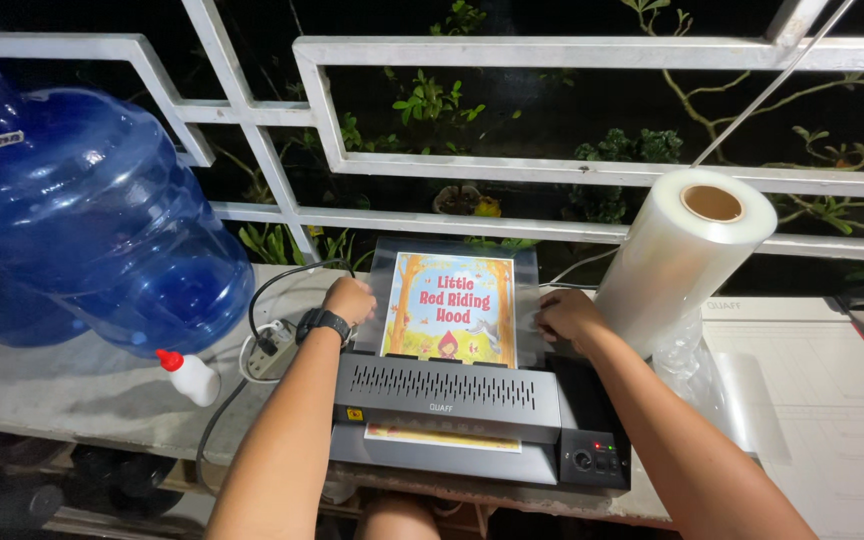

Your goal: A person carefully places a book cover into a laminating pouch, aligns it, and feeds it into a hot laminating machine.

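Left hand (349, 298) clenched on the left edge of a clear pouch (452, 300) with a colourful picture-book cover inside, right hand (565, 315) pinching its right edge. Pouch lying half across the far side of a grey laminator (452, 400) – yellow strip poking out of the near slot. Laminator sitting at the near edge of the tabletop (82, 390). Big blue water jug (82, 230) toward the left end, small white glue bottle (190, 376) just beside it. Roll of clear film (682, 255) upright right of the laminator – white cutting mat (812, 400) at the right end.
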